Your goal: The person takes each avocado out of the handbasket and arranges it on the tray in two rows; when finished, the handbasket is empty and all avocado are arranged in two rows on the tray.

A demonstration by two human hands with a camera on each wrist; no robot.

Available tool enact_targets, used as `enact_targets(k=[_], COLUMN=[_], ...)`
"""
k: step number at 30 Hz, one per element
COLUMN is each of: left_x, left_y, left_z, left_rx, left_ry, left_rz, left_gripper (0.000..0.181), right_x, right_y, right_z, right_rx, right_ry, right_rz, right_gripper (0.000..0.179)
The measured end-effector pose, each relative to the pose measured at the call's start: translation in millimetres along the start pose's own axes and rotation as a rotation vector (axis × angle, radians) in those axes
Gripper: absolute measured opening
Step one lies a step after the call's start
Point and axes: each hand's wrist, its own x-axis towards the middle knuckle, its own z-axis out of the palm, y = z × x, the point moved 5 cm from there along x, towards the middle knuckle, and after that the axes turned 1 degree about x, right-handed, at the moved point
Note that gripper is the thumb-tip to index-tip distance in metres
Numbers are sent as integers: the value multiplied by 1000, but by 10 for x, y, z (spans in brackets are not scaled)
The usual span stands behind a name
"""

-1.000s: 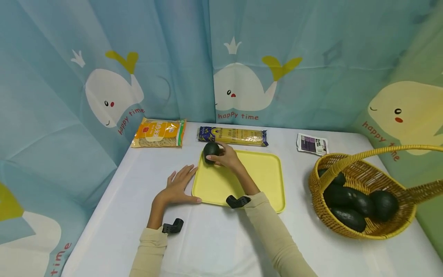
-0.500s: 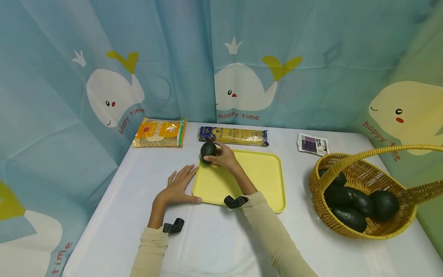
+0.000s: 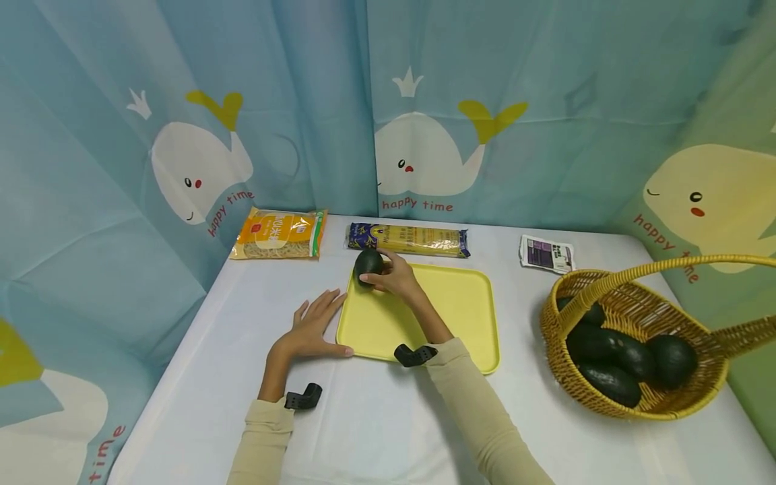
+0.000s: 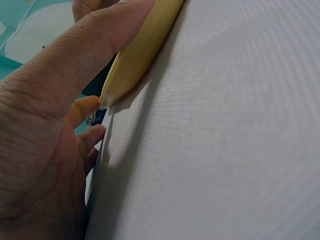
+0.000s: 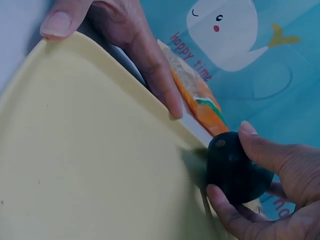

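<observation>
A dark green avocado (image 3: 366, 264) stands at the far left corner of a yellow tray (image 3: 451, 303). My right hand (image 3: 395, 275) grips it from the right, thumb on the near side and fingers curled behind; in the right wrist view the avocado (image 5: 227, 172) shows between thumb and fingers. Whether its underside touches the tray is hard to tell. Against the tray's left edge rests my left hand (image 3: 311, 331), fingers spread and fairly straight, thumb (image 4: 107, 35) at the near left corner. The left wrist view shows the tray's side (image 4: 145, 47) beside that thumb.
On the right stands a wicker basket (image 3: 553, 357) with a tall handle, holding several avocados (image 3: 612, 384). Along the back lie an orange grain bag (image 3: 279, 234), a yellow and blue noodle packet (image 3: 418, 240) and a small white and purple pouch (image 3: 547, 254). A curtain hangs behind.
My right hand shifted the avocado slightly left, then a little back right, at the tray's corner. My left hand stays against the tray edge.
</observation>
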Motion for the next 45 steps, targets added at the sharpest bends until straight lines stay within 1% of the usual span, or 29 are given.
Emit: enact_targets(k=[6, 12, 15, 20, 23, 27, 37, 42, 45], left_x=[-6, -8, -8, -7, -8, -4, -9, -10, -6], left_y=[-22, -17, 12, 2, -13, -16, -15, -9, -15], left_z=[28, 33, 25, 35, 37, 38, 55, 42, 43], left_rx=[14, 29, 24, 29, 30, 27, 22, 19, 25], left_ry=[11, 3, -4, -6, -6, -6, -9, 0, -3], left_rz=[3, -15, -17, -22, -27, -27, -29, -20, -22], left_gripper=[118, 117, 115, 115, 115, 115, 116, 115, 116], right_x=[5, -8, -24, -44, -51, -62, -110, -99, -87], right_y=[-4, -28, -27, -12, -7, 5, -3, 6, 20], right_z=[38, 76, 59, 13, -8, -32, -57, -54, -47], right_rx=[17, -85, -94, -98, -83, -42, -14, -5, 18], right_ry=[31, 75, 82, 71, 68, 59, 34, 28, 27], right_rz=[11, -16, -15, -26, -30, -13, -8, -2, 7], right_gripper=[82, 82, 83, 83, 82, 81, 82, 81, 80])
